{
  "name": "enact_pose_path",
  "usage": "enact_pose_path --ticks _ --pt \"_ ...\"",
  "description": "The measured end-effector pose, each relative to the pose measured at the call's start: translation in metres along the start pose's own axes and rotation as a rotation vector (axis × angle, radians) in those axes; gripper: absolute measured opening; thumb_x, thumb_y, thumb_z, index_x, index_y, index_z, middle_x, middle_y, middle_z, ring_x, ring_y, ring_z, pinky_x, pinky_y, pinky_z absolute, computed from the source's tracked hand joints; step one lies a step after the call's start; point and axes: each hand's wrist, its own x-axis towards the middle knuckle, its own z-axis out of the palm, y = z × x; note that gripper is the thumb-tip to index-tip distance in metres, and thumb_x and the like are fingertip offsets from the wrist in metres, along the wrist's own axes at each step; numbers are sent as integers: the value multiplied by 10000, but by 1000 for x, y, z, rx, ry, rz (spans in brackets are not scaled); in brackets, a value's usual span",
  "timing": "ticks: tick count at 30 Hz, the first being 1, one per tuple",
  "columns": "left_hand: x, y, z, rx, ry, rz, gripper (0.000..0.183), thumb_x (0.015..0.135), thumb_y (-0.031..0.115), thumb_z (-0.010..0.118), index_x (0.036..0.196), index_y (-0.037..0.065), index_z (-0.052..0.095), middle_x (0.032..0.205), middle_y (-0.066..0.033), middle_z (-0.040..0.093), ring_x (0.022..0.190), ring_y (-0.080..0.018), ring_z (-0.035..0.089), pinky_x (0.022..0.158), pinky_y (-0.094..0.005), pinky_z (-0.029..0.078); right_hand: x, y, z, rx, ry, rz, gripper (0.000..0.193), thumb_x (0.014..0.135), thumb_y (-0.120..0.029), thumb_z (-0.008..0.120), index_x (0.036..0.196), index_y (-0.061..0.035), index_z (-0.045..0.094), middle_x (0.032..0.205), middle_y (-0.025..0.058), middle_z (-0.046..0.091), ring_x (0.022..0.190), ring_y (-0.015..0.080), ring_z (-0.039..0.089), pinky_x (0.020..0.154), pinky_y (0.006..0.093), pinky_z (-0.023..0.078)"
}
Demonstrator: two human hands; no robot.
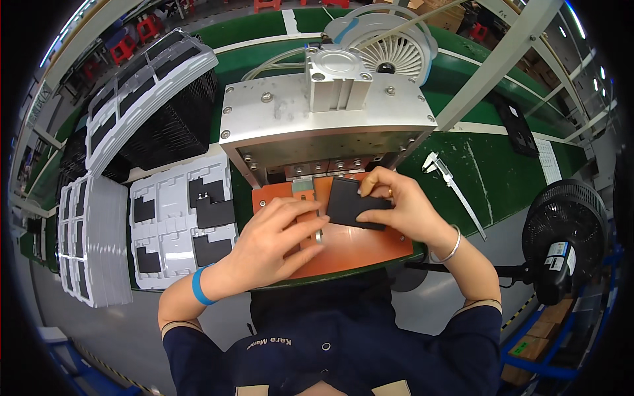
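My right hand [408, 208] pinches a flat black plate [349, 203] by its right side, thumb and fingers at the edge. The plate is over the orange base [370, 245] of a metal press [323, 122]; I cannot tell whether it touches the base. My left hand [272, 239] has its fingers stretched apart and holds nothing that I can see. Its fingertips are just left of the plate, over a small metal block [303, 189] on the base. Part of that block is hidden behind the fingers.
Left of the press, a white tray [173, 228] holds several black pieces. Stacked trays [99, 241] stand beyond it. A caliper [456, 191] lies on the green table at right. A black fan [561, 237] stands at the right edge, a white fan [396, 56] behind the press.
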Motion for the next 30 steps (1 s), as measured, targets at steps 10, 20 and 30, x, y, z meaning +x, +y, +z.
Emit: enact_pose_path --ticks 10,20,30 --pt "36 13 5 -827 -164 -773 258 926 218 727 913 -37 690 711 -49 703 689 -96 711 543 -203 496 -20 -14 8 498 80 28 388 799 -22 805 1137 -18 615 977 34 614 890 84 615 774 221 534" --pt "37 14 10 -886 -238 -804 247 929 227 724 871 -10 683 717 -32 694 664 -102 715 536 -198 496 -6 -23 6 -183 309 -348 135 789 -68 772 909 -9 758 771 39 600 618 92 592 554 225 495" --pt "34 8 13 -934 -278 -836 236 935 204 713 906 -30 695 730 -29 698 657 -104 710 547 -189 504 4 4 -6 -429 517 -336 64 769 -40 731 829 -18 724 658 42 566 541 136 574 511 261 470"
